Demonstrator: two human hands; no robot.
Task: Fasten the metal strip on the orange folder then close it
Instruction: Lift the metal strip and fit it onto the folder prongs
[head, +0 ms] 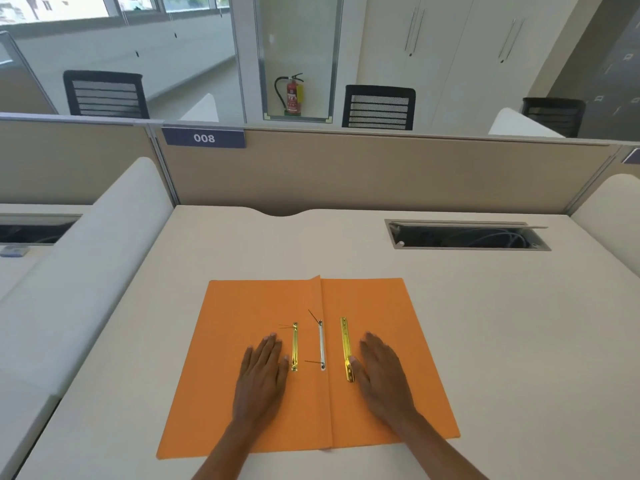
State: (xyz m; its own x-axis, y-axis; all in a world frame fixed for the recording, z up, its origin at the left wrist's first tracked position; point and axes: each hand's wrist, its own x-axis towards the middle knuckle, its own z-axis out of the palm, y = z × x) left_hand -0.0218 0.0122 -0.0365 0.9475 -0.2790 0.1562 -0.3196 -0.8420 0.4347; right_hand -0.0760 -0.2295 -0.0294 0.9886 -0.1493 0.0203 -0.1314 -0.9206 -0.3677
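An orange folder [381, 306] lies open and flat on the desk in front of me. A white fastener base [322, 346] runs along its centre fold, with thin prongs sticking up at both ends. One gold metal strip [294, 346] lies on the left flap. A second gold metal strip [347, 348] lies on the right flap. My left hand [263, 372] rests palm down on the left flap, just left of its strip. My right hand [382, 370] rests palm down on the right flap, its thumb touching the second strip. Neither hand holds anything.
The cream desk [485, 323] has an open cable slot [467, 235] at the back right. A beige partition [381, 168] labelled 008 closes the far edge. White side dividers stand left [86, 265] and right [609, 216].
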